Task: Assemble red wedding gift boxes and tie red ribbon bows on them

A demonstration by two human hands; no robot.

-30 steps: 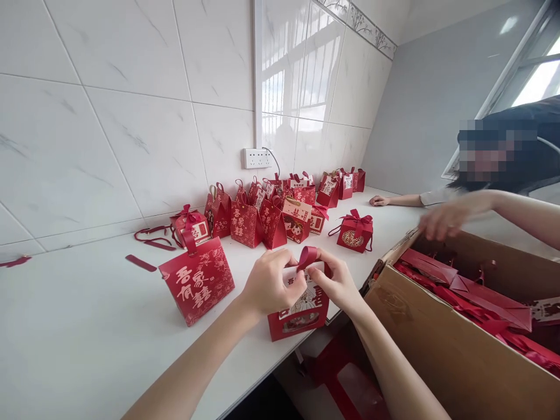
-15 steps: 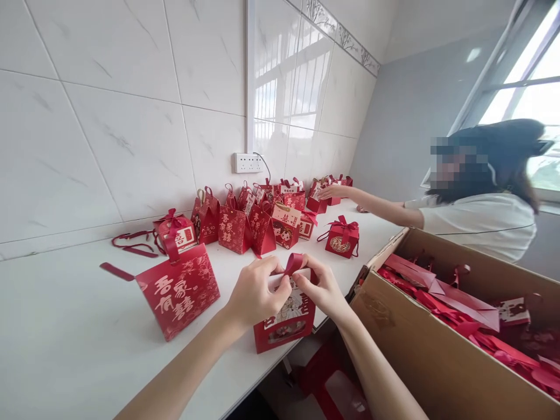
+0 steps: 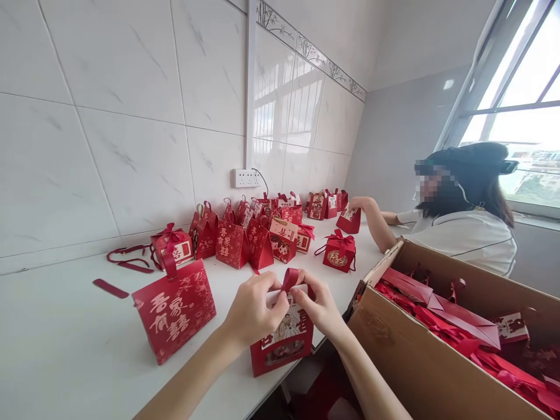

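Note:
A red gift box (image 3: 284, 350) with a white printed panel and an oval window stands at the table's front edge. Above its top, my left hand (image 3: 258, 309) pinches one side of a dark red ribbon loop (image 3: 290, 279). My right hand (image 3: 315, 300) holds the other side, its fingers closed close to the left ones. To the left, a red box with white characters (image 3: 175, 309) stands tilted on the table. Behind it is a box with a ribbon bow (image 3: 172, 248).
Many red boxes (image 3: 231, 242) line the wall on the white table (image 3: 79, 338). A small bowed box (image 3: 339, 254) stands nearer. An open carton (image 3: 385, 338) of red packages is at right. A person (image 3: 464, 216) beyond it holds a red box (image 3: 349, 220).
The view has tilted slightly upward. The other person's hand has moved from the back row of boxes toward the right with a red box. My hands keep their pinch on the ribbon.

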